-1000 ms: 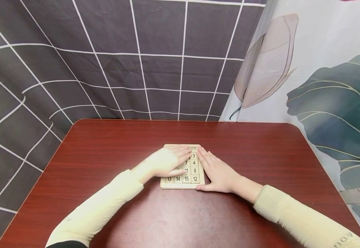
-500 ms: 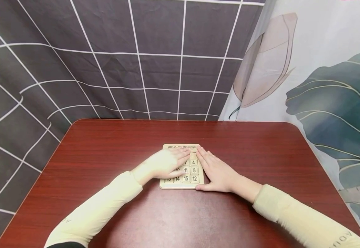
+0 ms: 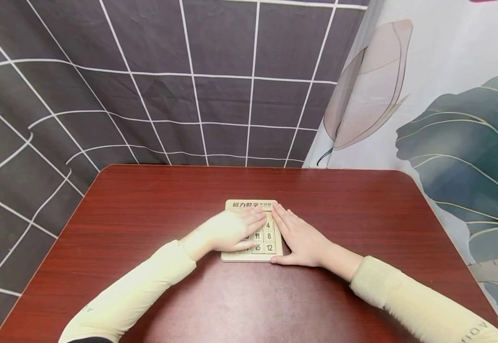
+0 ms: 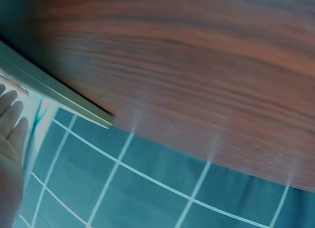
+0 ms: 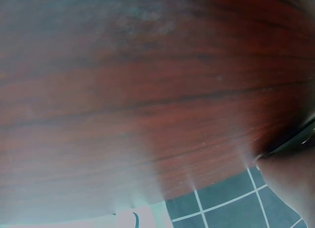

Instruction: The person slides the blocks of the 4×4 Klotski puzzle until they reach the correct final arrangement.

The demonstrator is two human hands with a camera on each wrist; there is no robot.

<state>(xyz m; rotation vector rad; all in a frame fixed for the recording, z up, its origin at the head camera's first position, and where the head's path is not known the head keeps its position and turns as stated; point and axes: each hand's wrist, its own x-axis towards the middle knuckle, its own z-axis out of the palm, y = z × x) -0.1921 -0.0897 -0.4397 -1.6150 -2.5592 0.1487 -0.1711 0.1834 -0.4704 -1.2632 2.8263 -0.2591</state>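
A pale wooden number sliding puzzle (image 3: 236,257) lies flat on the table, with dark lettering along its far rim. My left hand (image 3: 231,231) rests over the tiles, its fingers straight and pointing right, thumb apart and near the 15 tile. Tiles 4, 8, 11 and 12 show beside it, while most on the left are hidden. Along the puzzle's right edge lies my right hand (image 3: 302,238), fingers straight towards the far right corner, thumb touching the near right corner. In the left wrist view, the puzzle's side edge (image 4: 59,92) is seen close up.
The reddish-brown table (image 3: 167,195) has rounded far corners. Behind it hangs a dark curtain with white grid lines (image 3: 223,100). To the right hangs a white curtain with leaf prints (image 3: 459,133).
My left hand has shifted slightly towards me over the tiles, uncovering the lettering on the far rim. The 3 tile no longer shows. My right hand and the puzzle stay in place.
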